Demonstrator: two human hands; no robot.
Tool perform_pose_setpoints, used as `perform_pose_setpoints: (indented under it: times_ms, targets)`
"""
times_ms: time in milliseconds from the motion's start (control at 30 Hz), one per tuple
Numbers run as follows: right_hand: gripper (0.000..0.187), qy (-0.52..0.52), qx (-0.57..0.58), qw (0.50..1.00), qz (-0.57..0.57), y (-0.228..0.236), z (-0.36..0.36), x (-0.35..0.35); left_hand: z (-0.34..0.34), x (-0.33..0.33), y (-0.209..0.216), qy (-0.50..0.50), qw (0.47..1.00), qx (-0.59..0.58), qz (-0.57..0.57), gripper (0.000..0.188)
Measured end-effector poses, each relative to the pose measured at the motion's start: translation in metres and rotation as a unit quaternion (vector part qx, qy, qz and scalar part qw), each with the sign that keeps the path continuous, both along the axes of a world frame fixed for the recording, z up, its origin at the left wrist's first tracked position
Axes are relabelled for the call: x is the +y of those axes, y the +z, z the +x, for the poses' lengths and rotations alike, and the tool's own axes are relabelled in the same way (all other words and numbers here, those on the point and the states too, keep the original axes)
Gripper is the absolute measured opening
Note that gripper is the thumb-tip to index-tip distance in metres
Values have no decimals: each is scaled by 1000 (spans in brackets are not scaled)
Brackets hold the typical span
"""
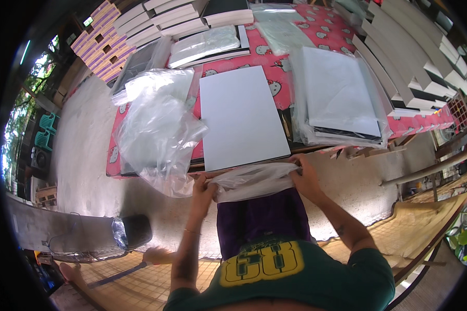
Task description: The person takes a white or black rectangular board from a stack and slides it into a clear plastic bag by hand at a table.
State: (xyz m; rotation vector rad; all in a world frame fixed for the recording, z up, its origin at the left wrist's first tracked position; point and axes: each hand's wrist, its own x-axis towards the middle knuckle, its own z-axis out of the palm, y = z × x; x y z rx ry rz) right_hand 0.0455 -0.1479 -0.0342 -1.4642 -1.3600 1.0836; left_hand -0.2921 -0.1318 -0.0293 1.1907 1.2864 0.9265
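Note:
A clear plastic bag [254, 182] is stretched sideways between my two hands at the table's near edge. My left hand [204, 189] pinches its left corner, and my right hand [304, 177] grips the right one. Just beyond the bag lies a flat white rectangular panel [243, 116] with a dark edge. Its near end is close to the bag; whether it is inside the opening I cannot tell. Loose clear plastic bags [161, 127] are heaped left of the panel. To its right, white panels in clear plastic [341, 93] lie stacked.
A pink patterned cloth [267, 59] covers the table. White-and-black panels [163, 20] are piled at the back left, and more panels [407, 67] rise on the right. A purple-and-white stack [101, 41] stands far left. Green chairs [45, 129] are on the floor beyond.

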Motion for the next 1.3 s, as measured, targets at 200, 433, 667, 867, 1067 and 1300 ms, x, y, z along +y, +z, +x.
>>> perform_pose_setpoints:
  times_ms: [200,433,667,867,1067,1300]
  targets:
    - [51,-91,-126,983,102,-19,-6,22,33,13,-13,178,945,223,158,57]
    - [50,-76,-3,997,1,26,-53,11,-4,40,-4,187,916,280,218,43]
    - [45,-48,202,977,51,-36,-72,32,-18,64,9,194,928,243,204,32]
    - [40,-74,201,976,32,-7,-34,1,4,26,19,190,973,78,105,38]
    - [42,-140,131,981,-30,1,-5,-62,35,-63,-10,147,983,75,80,33]
    - [37,-180,47,980,69,-22,-2,-36,50,-43,-8,158,979,-38,125,25]
